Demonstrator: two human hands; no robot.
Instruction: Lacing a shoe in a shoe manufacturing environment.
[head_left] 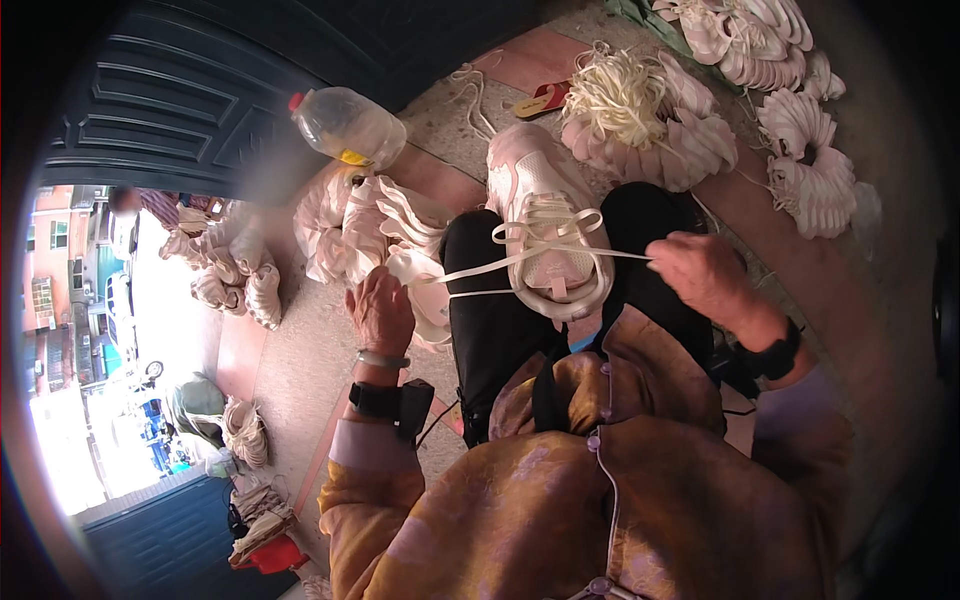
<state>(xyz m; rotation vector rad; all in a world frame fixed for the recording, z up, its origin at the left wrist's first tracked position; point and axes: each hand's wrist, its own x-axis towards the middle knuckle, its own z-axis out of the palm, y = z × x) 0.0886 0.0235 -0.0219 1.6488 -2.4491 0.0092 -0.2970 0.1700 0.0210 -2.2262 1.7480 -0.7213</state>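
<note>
Nearest me, a brown patterned jacket (520, 500) fills the lower frame. Above it, black trousers (490, 300) flank a pale pink shoe (540, 180) at upper centre, probably light and soft-sided, best steadied at the heel. Apart, left hand (382, 312) and right hand (700, 277) each pinch the lace (550, 244), likely limp, I'd judge.
</note>
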